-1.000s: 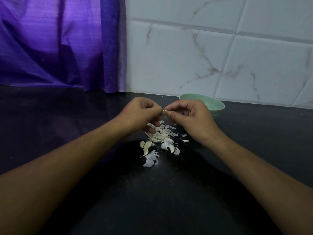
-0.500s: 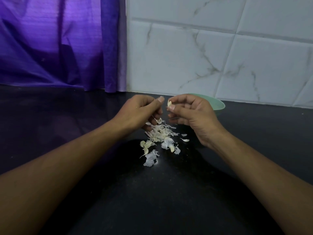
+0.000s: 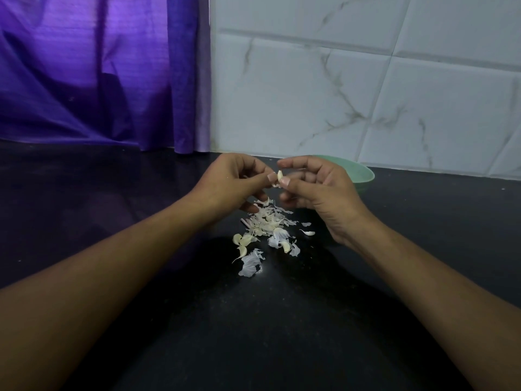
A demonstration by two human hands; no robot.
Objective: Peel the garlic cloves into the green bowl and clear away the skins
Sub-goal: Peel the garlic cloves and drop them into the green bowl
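Observation:
A small pale garlic clove (image 3: 279,176) is held above the dark counter between both hands. My right hand (image 3: 315,190) pinches it between thumb and fingers. The thumb tip of my left hand (image 3: 234,182) touches the clove's left side, with the other fingers curled. Below the hands lies a heap of white garlic skins (image 3: 266,221) with a few cloves (image 3: 285,245) among them. The green bowl (image 3: 363,174) stands behind my right hand, mostly hidden by it; its inside is out of sight.
The black counter (image 3: 253,328) stretches wide around the heap. A purple curtain (image 3: 93,71) hangs at the back left. A white marbled tile wall (image 3: 366,88) runs behind the bowl.
The hands came apart and rose a little half a second ago, then closed together again on the clove. The heap of skins looks the same.

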